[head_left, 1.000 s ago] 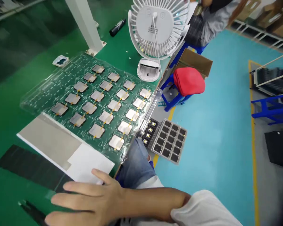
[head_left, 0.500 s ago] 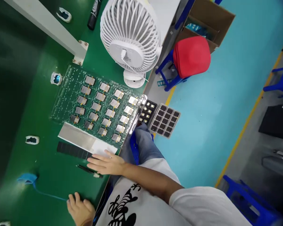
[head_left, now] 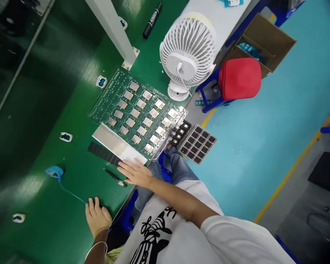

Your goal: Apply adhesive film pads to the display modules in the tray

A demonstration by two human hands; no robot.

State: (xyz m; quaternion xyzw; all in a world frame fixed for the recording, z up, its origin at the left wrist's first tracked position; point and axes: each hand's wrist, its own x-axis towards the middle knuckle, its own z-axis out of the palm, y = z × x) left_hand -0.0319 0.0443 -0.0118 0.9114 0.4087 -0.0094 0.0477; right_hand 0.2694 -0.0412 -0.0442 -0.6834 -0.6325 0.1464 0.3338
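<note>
My right hand (head_left: 136, 173) lies flat with fingers spread. Its fingertips rest at the white end of a silver-and-white strip (head_left: 112, 141) and by the end of a black segmented strip (head_left: 103, 152). A thin black pen-like tool (head_left: 112, 176) lies just beside it. Alongside the strips is a green circuit board panel (head_left: 110, 97) bearing rows of silver pads, with clear plastic at its near edge. My left hand (head_left: 97, 218) is palm down on the green table, fingers apart. Its fingertips are at the end of a thin cord from a blue strap (head_left: 55, 171).
A white fan (head_left: 188, 51) stands beyond the board, near a metal post (head_left: 114, 33) and a black marker (head_left: 152, 20). Two compartment trays, one with black squares (head_left: 199, 143), sit past the table edge. A red-topped stool (head_left: 240, 79) and a cardboard box (head_left: 275, 35) are on the floor.
My view has turned and shifted, so the table's things appear farther right and mostly higher. Both hands keep their places on the table. More of my left wrist, with a bracelet, shows.
</note>
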